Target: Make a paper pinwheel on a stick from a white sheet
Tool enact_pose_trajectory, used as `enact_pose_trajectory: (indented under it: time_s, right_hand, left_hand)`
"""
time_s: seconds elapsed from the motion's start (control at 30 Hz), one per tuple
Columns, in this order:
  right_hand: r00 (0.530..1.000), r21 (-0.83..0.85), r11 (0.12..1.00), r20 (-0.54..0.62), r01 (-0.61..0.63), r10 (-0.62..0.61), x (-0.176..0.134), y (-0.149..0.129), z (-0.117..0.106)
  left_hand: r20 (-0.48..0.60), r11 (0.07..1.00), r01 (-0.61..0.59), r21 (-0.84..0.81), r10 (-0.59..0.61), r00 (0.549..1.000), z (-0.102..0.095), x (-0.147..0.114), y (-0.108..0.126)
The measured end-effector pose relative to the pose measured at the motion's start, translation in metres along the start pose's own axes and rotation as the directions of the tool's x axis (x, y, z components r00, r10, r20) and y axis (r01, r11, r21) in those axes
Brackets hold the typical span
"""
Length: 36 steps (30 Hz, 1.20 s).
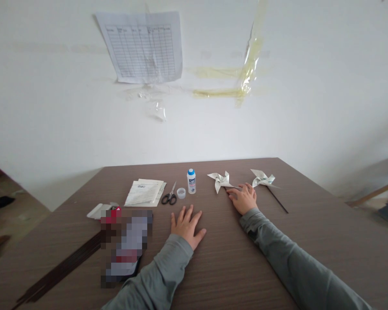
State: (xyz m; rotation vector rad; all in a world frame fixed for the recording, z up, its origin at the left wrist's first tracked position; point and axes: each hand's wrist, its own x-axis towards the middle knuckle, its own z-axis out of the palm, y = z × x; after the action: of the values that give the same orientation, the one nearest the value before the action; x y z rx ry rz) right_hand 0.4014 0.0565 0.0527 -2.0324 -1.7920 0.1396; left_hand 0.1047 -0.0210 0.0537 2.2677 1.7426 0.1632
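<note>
My left hand [186, 228] lies flat on the table, its fingers spread and nothing in it. Farther right, my right hand [244, 200] is down over the stick of a paper pinwheel [222, 181], with its fingers bent around that stick; most of the stick is hidden beneath the hand. A second paper pinwheel [263, 178] lies just to the right, its dark thin stick [278, 200] slanting toward me. Beyond my left hand stand a small white glue bottle [191, 182] with a blue top and a clear plastic cap [181, 193].
Black-handled scissors [169, 198] lie beside a stack of paper sheets [144, 193]. At the left are a small open box [100, 211], a bundle of dark sticks [63, 262] and a blurred-out phone-like object [129, 245]. A white wall [213, 133] borders the table's [232, 267] far edge.
</note>
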Motion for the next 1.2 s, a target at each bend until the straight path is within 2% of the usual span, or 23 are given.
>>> enact_pose_trajectory:
  time_s: [0.2,0.3,0.4,0.57,0.73,0.9,1.07,1.2]
  right_hand:
    - [0.992,-0.022,0.992,-0.002,-0.128,0.128,0.01,0.021,-0.011]
    - [0.983,-0.007,0.984,-0.043,-0.181,0.18,0.008,0.032,-0.012]
    - [0.979,0.026,0.983,-0.09,-0.181,0.183,0.005,0.044,-0.01]
    - [0.977,0.015,0.982,-0.097,-0.188,0.188,0.008,0.06,-0.01]
    - [0.967,0.004,0.975,-0.13,-0.22,0.219,0.009,0.074,-0.016]
    - [0.961,0.005,0.972,-0.148,-0.234,0.232,0.009,0.092,-0.018]
    - [0.959,-0.016,0.972,-0.168,-0.235,0.229,0.013,0.106,-0.018]
    - [0.946,-0.037,0.96,-0.186,-0.277,0.265,0.014,0.11,-0.019]
  left_hand:
    - [0.005,1.0,0.002,0.019,-0.002,1.0,0.003,0.0,-0.005]
    - [0.006,1.0,0.001,0.031,-0.001,1.0,0.004,0.001,-0.007]
    - [0.006,0.999,-0.006,0.032,0.006,1.0,0.005,0.002,-0.008]
    - [0.008,0.999,-0.01,0.037,0.01,1.0,0.007,0.002,-0.009]
    - [-0.08,0.999,-0.016,0.035,0.019,0.997,0.013,0.0,-0.009]
    - [-0.045,1.0,-0.022,0.023,0.023,0.999,0.015,0.0,-0.01]
    - [-0.099,0.999,-0.019,0.041,0.023,0.995,0.02,0.0,-0.01]
    - [-0.07,0.998,-0.033,0.046,0.036,0.997,0.023,0.001,-0.013]
